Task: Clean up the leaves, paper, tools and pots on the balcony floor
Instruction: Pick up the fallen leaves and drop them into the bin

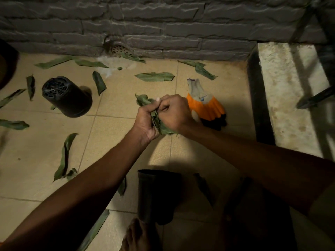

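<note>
Both hands meet over the middle of the tiled floor, squeezing one bunch of green leaves between them. My left hand grips the bunch from the left and my right hand curls round it from the right. Several loose leaves lie scattered over the tiles. A black plastic pot lies on its side at the left. A second black pot lies near my foot at the bottom. An orange, grey and black work glove lies just right of my hands.
A dark brick wall with a floor drain runs along the back. A raised concrete ledge with a dark metal frame stands at the right. A dark round object sits at the left edge. My bare foot is at the bottom.
</note>
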